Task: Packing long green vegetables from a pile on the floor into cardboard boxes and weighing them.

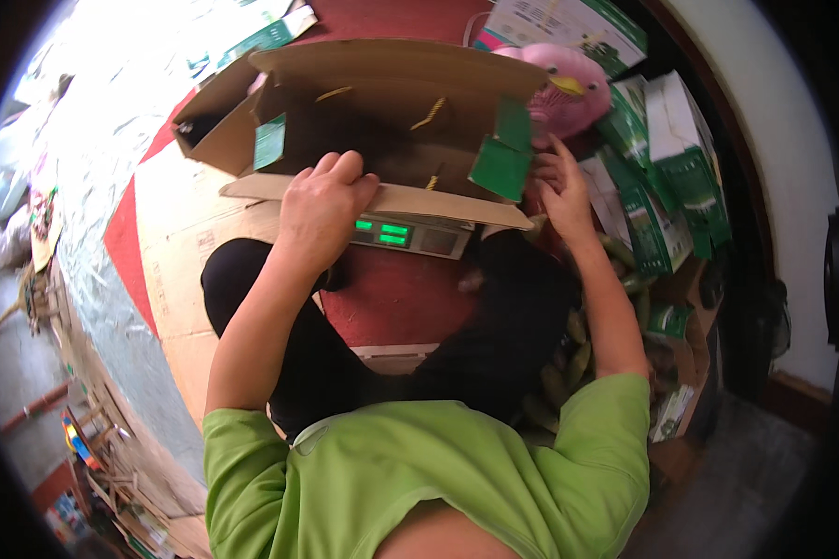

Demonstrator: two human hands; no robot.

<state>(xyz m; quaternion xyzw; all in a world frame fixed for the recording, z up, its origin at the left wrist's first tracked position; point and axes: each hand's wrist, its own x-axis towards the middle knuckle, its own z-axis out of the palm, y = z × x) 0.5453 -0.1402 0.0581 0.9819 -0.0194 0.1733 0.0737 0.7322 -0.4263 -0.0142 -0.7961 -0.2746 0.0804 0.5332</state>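
An open cardboard box (pixel 364 61), brown inside with yellow rope handles and green end flaps (pixel 496 170), stands in front of me. Beneath its near side a digital scale (pixel 410 235) shows lit green displays. My left hand (pixel 328 203) is closed over the box's near flap, fingers curled across its top edge. Beside the right end, by the green flap, my right hand (pixel 561 191) has its fingers apart and slightly bent. Whether its fingertips touch the box, I cannot tell. The bottom of the box is in shadow.
A pink duck-like toy (pixel 573 98) with a yellow beak sits behind the right end. Several green-and-white cartons (pixel 676 121) pile up along the right wall. Long greenish pods or vegetables (pixel 559 377) lie beside my right leg. Flat cardboard (pixel 182 252) and plastic sheeting (pixel 112 224) cover the left.
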